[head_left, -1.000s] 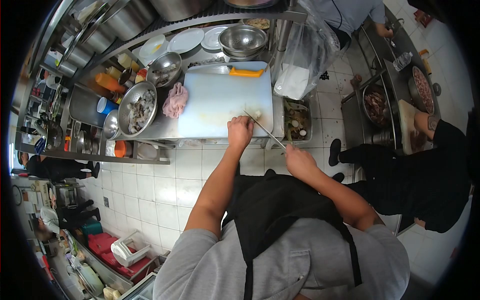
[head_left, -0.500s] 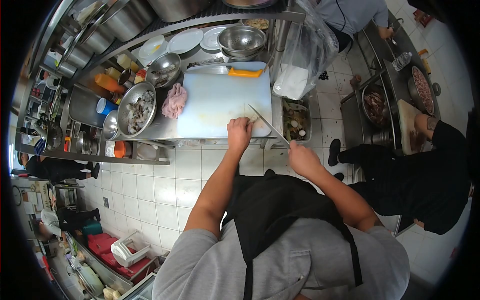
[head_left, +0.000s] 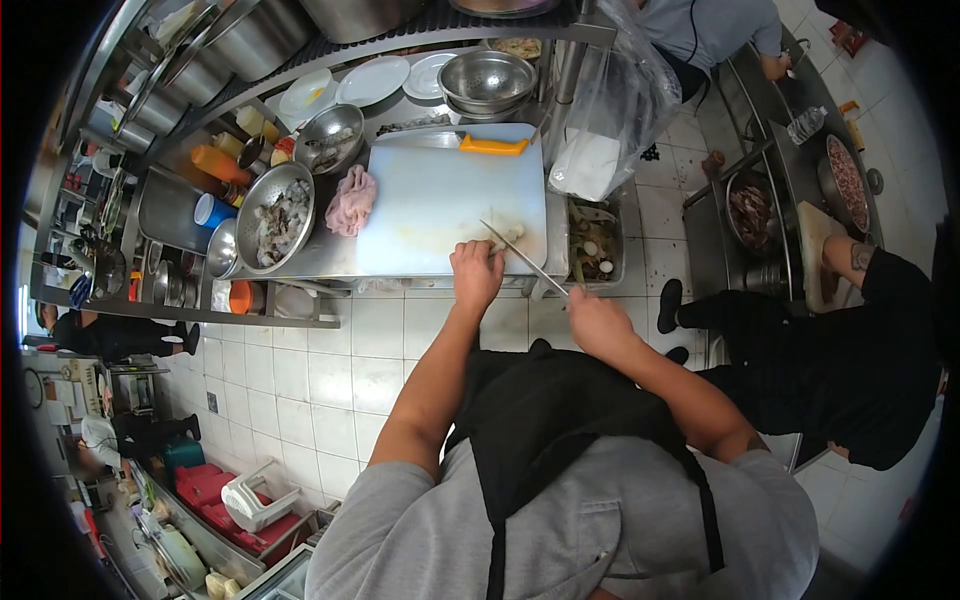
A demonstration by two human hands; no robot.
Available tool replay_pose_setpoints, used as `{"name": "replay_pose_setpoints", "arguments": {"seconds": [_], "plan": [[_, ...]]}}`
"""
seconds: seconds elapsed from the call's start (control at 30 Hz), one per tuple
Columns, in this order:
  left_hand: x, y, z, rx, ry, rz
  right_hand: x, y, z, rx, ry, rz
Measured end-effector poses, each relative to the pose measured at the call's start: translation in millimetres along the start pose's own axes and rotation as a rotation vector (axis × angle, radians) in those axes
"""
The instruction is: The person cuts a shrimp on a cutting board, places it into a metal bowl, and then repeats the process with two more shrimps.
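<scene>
My right hand (head_left: 600, 322) is closed around the handle of a kitchen knife (head_left: 525, 257). The narrow blade slants up and left over the near right part of a white cutting board (head_left: 430, 190). Under and beside the blade lies a small heap of pale, whitish food (head_left: 508, 236), too small to name. My left hand (head_left: 477, 270) rests at the board's near edge, fingers curled against the left side of that food. A second knife with a yellow handle (head_left: 494, 146) lies along the board's far edge.
A pink cloth (head_left: 352, 201) lies left of the board, beside a steel bowl of raw shrimp (head_left: 275, 219). A bin of scraps (head_left: 594, 240) stands to the right, below a hanging plastic bag (head_left: 610, 110). Another person (head_left: 830, 345) works at the right-hand counter.
My right hand and the knife have shifted a little left, the blade's tip now lower over the food. My left hand has moved slightly left and down, fingers still curled.
</scene>
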State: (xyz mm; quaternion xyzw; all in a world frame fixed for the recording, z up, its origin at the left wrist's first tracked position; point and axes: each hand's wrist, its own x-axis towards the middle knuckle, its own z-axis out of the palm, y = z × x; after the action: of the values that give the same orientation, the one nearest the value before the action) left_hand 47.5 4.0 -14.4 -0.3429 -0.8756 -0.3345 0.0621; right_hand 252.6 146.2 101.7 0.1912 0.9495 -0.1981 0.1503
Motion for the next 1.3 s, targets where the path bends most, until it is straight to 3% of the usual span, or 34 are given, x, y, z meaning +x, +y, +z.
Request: {"name": "replay_pose_setpoints", "arguments": {"seconds": [0.4, 1.3], "plan": [[7.2, -0.6, -1.2, 0.013, -0.075, -0.039, -0.9, 2.6, 12.7, -0.04, 0.003, -0.019], [3.4, -0.4, 6.0, -0.005, -0.016, -0.063, -10.4, 5.4, 8.8, -0.002, -0.036, 0.014]]}}
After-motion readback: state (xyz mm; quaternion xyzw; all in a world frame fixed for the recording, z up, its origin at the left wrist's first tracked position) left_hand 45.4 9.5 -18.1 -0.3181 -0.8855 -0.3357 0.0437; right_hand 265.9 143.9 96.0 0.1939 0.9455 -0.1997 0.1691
